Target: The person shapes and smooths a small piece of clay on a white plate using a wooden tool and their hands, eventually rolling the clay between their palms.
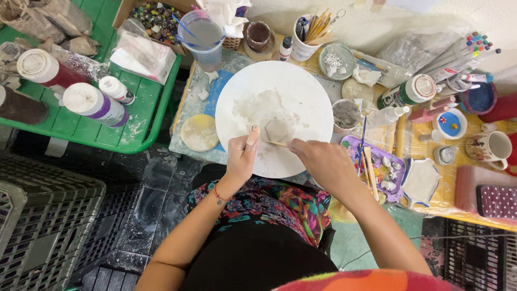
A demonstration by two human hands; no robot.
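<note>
Resting on the near part of a large round white board (301,91), the left hand (243,153) has its fingers curled loosely, and its thumb presses the edge of a small flat piece of pale grey clay (278,129). The right hand (318,159) pinches a thin wooden stick (276,143) between its fingertips, with the stick's tip lying at the clay's lower edge, between the two hands. Smears of pale clay spread over the board's middle, just above the piece. A round cream-coloured disc (200,132) lies just left of the board on the worktable. A purple tray of small white shapes (377,161) sits just right of the right hand. A clear plastic cup of cloudy water (202,39) stands beyond the board's far left edge.
</note>
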